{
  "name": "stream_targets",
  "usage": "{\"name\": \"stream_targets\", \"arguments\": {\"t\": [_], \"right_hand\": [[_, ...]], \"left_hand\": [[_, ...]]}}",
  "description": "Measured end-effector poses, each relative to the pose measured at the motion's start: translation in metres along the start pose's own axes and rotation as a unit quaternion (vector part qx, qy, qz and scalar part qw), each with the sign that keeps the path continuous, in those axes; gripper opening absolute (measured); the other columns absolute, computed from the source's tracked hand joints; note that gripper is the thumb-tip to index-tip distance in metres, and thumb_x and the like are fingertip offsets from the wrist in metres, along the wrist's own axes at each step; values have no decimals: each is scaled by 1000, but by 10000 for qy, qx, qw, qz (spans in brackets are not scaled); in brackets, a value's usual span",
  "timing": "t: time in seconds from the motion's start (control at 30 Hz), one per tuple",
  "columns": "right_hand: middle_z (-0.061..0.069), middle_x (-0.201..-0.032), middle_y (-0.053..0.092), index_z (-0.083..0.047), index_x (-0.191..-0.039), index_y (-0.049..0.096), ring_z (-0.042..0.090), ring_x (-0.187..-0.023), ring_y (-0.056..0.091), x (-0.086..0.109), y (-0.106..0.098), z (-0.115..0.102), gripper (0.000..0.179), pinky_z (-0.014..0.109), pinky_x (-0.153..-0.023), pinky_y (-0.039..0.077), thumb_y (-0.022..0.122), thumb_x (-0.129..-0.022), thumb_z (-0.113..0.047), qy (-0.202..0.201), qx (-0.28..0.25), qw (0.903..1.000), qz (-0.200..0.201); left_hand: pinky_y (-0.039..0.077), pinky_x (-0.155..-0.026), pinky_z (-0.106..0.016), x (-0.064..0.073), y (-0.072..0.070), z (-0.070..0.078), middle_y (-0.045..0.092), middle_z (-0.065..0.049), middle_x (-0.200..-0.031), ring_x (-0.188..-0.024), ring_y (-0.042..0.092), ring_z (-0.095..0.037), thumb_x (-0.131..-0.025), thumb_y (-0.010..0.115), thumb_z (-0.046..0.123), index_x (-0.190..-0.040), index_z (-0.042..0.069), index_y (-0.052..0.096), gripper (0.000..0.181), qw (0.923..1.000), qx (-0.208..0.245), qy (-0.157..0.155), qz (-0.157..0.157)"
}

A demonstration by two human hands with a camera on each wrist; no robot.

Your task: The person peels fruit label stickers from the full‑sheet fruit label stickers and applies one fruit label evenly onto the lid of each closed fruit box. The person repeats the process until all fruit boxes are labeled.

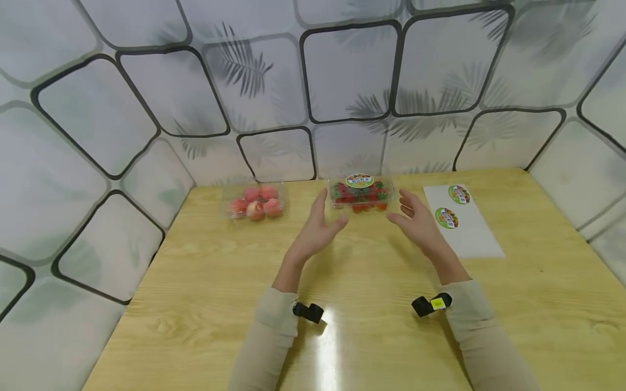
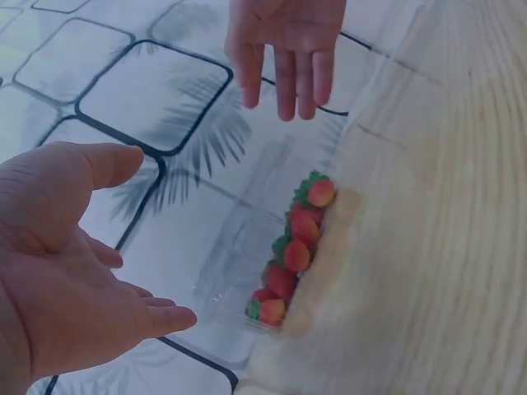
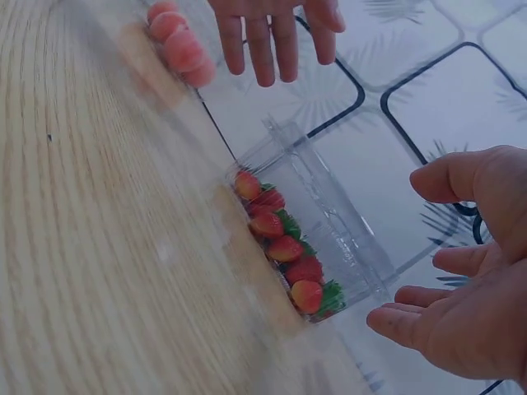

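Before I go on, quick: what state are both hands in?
Left hand: open, holding nothing, near the clear strawberry box.
Right hand: open, holding nothing, near the box's other end.

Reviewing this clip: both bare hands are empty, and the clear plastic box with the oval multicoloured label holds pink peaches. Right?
The contents are wrong: the head view shows red strawberries in the clear plastic box with the oval multicoloured label. The left hand and right hand are empty.

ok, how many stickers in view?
3: one sticker on the strawberry box, an upper sticker and a lower sticker on the white sheet. Any on hidden sides wouldn't show.
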State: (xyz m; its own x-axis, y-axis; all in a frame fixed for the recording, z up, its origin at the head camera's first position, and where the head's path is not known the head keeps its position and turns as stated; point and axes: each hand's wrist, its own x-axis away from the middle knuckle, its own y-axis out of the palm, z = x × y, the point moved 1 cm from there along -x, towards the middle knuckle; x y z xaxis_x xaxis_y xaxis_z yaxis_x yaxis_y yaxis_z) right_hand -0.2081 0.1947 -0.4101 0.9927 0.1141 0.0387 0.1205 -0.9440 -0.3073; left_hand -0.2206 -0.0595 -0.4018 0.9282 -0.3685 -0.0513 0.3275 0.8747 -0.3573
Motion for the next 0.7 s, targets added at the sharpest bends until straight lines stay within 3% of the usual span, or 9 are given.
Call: {"name": "stream_targets", "arguments": {"t": [0.1,0.23,0.33,0.43,0.53,0.7], "right_hand": [[27,-160,19,-4,-158,15,47,-145,23,6,2,-1,73,62,-112,29,58,-101,-20,-119,192,9997,117],[28,-149,39,4,-147,38,46,-135,40,6,9,1,53,59,-105,40,56,-102,-17,-438,601,9970,217],[28,-134,55,8,-134,52,41,-120,54,6,13,3,39,49,-94,50,54,-102,-15,-605,891,9938,268],[26,-122,63,8,-127,59,36,-109,61,6,15,5,33,35,-84,52,54,-102,-13,-654,995,9922,370],[27,-118,65,8,-125,60,37,-104,63,6,15,6,32,32,-80,53,54,-102,-12,-633,885,9932,423],[30,-118,63,9,-126,59,41,-103,62,8,13,5,33,49,-86,54,53,-102,-12,-542,646,9960,286]], "left_hand": [[13,-121,-51,4,3,4,-1,-11,-166,-152,1,-27,-101,58,30,-160,8,-1,86,9998,-14,194,-104],[14,-121,-49,5,7,7,-1,-12,-166,-152,2,-27,-102,56,27,-160,8,-2,84,9995,-93,236,-212],[19,-120,-51,8,9,9,2,-15,-165,-152,7,-32,-102,56,25,-160,8,-1,82,9996,-168,130,-168],[27,-117,-53,8,7,8,8,-18,-164,-149,16,-39,-102,55,25,-159,7,3,79,9997,-223,-43,-69],[33,-114,-53,6,-2,8,18,-21,-160,-144,28,-42,-102,55,24,-158,5,12,73,9995,-119,-200,225],[37,-110,-52,6,-33,7,32,-25,-151,-137,37,-43,-100,55,17,-153,3,27,62,9923,283,-327,1161]]}}
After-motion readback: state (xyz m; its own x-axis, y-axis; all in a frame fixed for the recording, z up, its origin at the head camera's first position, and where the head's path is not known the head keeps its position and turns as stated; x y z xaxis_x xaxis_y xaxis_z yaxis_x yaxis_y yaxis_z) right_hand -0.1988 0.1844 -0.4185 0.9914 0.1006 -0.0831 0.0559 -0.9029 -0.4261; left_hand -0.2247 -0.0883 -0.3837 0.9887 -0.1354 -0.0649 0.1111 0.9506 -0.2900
